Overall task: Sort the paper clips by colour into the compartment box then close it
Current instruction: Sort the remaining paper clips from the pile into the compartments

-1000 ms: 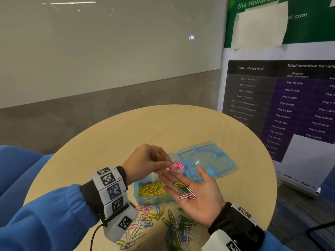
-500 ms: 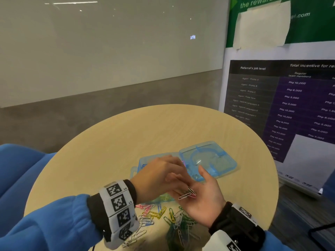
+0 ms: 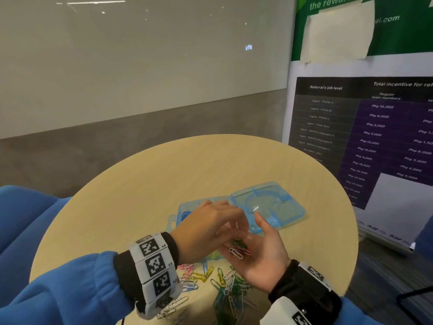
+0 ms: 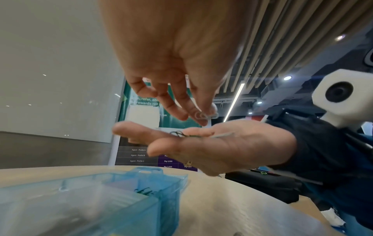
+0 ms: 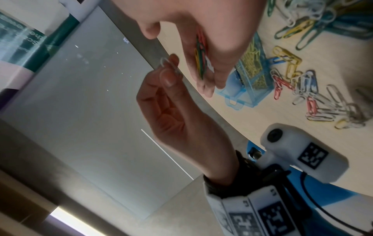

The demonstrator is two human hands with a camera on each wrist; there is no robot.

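Now left hand [image 4: 177, 67] pinches white clip [image 4: 206, 115] level.

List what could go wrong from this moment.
1. The white paper clip is only pinched at the left hand's fingertips; it may slip onto the table.
2. The mixed clips lie loose on the flat, open right hand; a tilt would spill them.
3. The left hand hides much of the compartment box, so a clip may land in the wrong compartment.

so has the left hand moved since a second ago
Yes: the left hand has come down from over the compartment box toward the right hand, pinching a white clip.
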